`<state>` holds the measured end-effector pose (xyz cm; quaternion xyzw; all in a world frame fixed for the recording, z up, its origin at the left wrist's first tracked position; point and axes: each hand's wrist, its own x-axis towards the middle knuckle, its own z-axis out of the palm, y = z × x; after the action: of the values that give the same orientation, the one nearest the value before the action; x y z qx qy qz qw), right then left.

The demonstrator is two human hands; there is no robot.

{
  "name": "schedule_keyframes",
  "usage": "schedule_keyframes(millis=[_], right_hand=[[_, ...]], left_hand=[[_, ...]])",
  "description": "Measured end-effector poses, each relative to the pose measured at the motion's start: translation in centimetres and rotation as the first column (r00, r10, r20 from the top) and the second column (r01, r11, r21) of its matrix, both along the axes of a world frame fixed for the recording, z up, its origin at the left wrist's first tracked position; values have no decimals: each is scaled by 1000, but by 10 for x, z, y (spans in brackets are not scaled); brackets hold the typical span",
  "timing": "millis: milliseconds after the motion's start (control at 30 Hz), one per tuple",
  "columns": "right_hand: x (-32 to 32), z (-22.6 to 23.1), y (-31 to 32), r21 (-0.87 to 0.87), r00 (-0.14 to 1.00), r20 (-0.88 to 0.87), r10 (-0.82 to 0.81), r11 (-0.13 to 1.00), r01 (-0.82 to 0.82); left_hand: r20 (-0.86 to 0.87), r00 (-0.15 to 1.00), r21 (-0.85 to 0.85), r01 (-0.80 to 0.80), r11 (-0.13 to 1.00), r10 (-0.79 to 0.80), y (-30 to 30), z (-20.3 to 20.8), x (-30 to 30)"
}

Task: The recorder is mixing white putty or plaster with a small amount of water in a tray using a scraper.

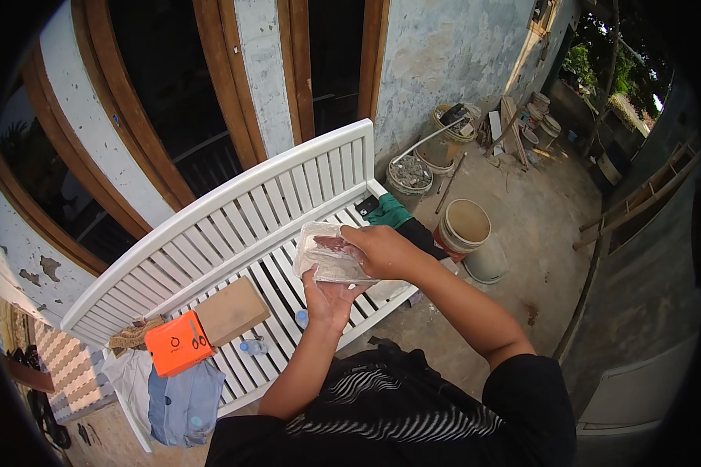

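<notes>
In front of my chest, above the white slatted bench [249, 204], I hold a shallow rectangular tray [308, 267] coated inside with whitish, powdery residue. My left hand [331, 303] supports it from below, its thumb over the near rim. Closed over the tray's right part is my right hand [385, 253]. A flat reddish-brown piece [331, 243] shows at its fingers, inside the tray; its kind cannot be made out, and the hand partly covers it.
On the bench lie an orange box [177, 345], a brown cardboard box [231, 311], a plastic bottle [253, 347], grey-blue cloth [183, 401], a dark phone [367, 205] and green cloth [392, 211]. Buckets [465, 224] stand right of it; a wooden ladder [639, 204] leans at the right wall.
</notes>
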<state>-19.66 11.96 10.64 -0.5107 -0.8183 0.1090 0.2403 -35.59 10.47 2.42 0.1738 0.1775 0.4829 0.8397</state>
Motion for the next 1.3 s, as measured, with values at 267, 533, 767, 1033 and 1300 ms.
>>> schedule_keyframes(millis=[267, 533, 767, 1033, 1300], right_hand=[[12, 27, 25, 50, 999, -8, -41, 998, 41], [2, 5, 26, -15, 998, 56, -4, 1000, 4], [-6, -4, 17, -55, 998, 26, 52, 997, -50], [5, 29, 11, -12, 997, -80, 11, 1000, -12], [-2, 19, -3, -69, 990, -132, 56, 995, -66]], left_hand=[[38, 999, -19, 10, 1000, -9, -2, 12, -3], [41, 999, -29, 33, 999, -32, -2, 4, -6], [-4, 1000, -40, 22, 999, -22, 6, -2, -9], [-22, 1000, -18, 12, 1000, -12, 8, -6, -12], [154, 988, -11, -20, 1000, 22, 5, -21, -15]])
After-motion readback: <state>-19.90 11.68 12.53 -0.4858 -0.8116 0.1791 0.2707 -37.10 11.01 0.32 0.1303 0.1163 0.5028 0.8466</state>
